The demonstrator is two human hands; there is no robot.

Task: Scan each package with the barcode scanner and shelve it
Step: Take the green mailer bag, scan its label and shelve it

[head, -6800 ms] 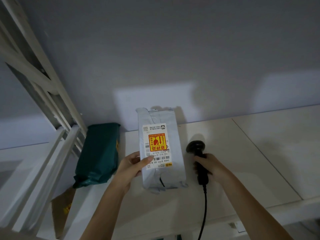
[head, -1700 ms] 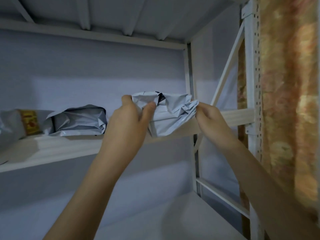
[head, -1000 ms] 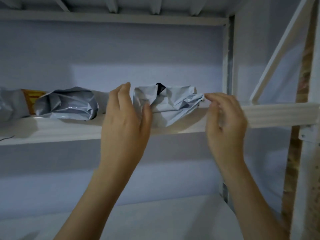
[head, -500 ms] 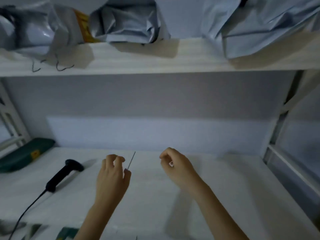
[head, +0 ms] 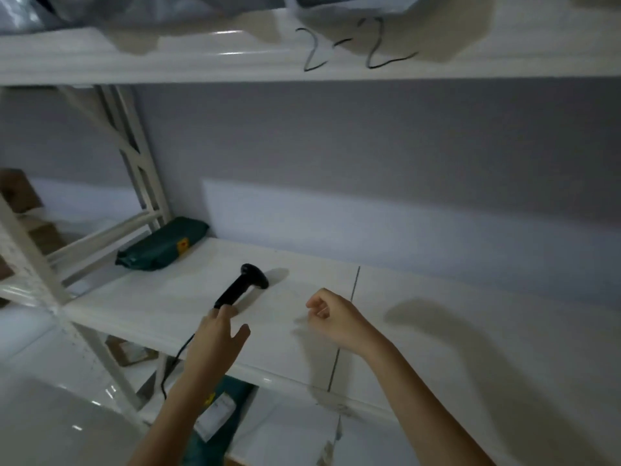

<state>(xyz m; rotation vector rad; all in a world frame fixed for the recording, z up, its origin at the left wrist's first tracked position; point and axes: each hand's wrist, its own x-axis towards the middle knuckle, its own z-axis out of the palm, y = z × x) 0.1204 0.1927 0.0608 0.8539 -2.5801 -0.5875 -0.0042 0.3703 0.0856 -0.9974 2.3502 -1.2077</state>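
Note:
A black barcode scanner [head: 242,284] lies on the white middle shelf [head: 295,334], its cable running off the front edge. My left hand [head: 220,332] hovers just in front of the scanner's handle end with fingers spread, holding nothing. My right hand [head: 331,316] floats to the right above the shelf, fingers loosely curled and empty. A dark green package [head: 161,243] rests at the shelf's back left. Grey packages [head: 353,5] sit on the upper shelf [head: 235,58], only their lower edges visible.
The upper shelf's front edge carries the handwritten mark "2-2" [head: 356,45]. White rack uprights [head: 134,156] stand at left. Another green package with a white label [head: 215,418] lies on the shelf below. Brown cartons [head: 20,196] sit far left.
The view has swung left and down. Both hands have dropped from the upper shelf, leaving the grey package there. My left hand has moved toward the scanner's handle.

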